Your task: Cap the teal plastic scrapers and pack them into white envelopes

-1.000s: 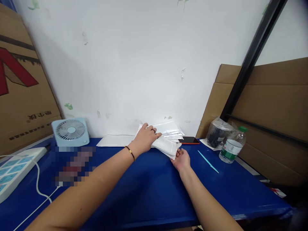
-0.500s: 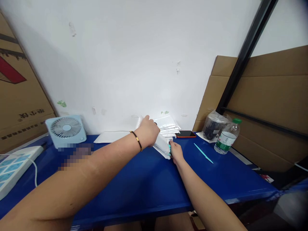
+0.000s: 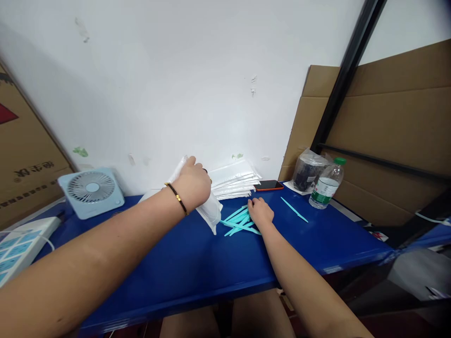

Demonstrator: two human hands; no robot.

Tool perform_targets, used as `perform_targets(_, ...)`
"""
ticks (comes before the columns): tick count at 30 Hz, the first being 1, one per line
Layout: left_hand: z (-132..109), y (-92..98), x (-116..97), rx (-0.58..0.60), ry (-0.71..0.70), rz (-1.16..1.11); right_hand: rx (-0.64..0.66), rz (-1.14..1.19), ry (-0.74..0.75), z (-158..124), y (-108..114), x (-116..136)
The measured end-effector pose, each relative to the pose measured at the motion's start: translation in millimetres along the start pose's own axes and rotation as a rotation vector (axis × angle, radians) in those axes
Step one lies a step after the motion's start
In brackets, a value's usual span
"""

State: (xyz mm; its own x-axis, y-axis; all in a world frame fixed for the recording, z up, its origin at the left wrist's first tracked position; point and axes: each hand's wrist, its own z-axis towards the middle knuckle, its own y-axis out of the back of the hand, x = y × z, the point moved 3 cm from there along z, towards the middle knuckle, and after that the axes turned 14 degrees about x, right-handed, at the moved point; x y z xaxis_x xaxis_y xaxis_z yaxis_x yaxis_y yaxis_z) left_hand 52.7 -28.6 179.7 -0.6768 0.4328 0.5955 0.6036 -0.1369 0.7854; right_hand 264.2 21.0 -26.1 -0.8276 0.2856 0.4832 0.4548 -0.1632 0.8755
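Note:
My left hand (image 3: 193, 184) is closed around a white padded mailer (image 3: 210, 210), which slants down to the right with its lower end near the table. Just right of that end lies a loose pile of thin turquoise plastic sticks (image 3: 239, 221), several of them crossing one another. At the pile's right edge is my right hand (image 3: 260, 212), resting low with fingers bent inward. Its fingertips are against the sticks, and whatever they may grip is hidden. One more turquoise stick (image 3: 294, 210) lies apart, farther right on the blue table (image 3: 197, 277).
Behind the hands, a stack of white mailers (image 3: 234, 178) leans near the wall, beside a phone (image 3: 268, 185). A water bottle (image 3: 326, 185) and a bagged dark cup (image 3: 306, 173) stand at right. On the left are a light-blue fan (image 3: 92, 190) and a power strip (image 3: 26, 246).
My left hand has drawn the mailer up and left, away from my right hand. The pile of turquoise sticks now lies exposed on the table. The view has shifted slightly.

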Motion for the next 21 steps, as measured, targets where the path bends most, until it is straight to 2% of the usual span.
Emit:
perform_targets(3,-12,0.8,13,-0.044,0.040,0.008,-0.005,-0.038,0.007,-1,0,1)
perform_targets(6,-17,-6.5,32,-0.030,0.093,-0.006,0.018,-0.047,0.001,0,1,-1)
perform_targets(10,-19,-21.6,67,0.041,0.162,-0.038,0.043,-0.020,-0.004,0,2,-2)
perform_targets(15,-32,-39.3,106,0.200,0.245,-0.029,0.045,0.030,-0.015,2,5,-4)
perform_targets(18,-35,-63.7,115,0.215,0.225,-0.152,0.001,0.072,0.004,2,19,-8)
perform_targets(21,-23,-111.1,108,0.265,0.164,-0.372,-0.037,0.182,0.210,-8,43,-13)
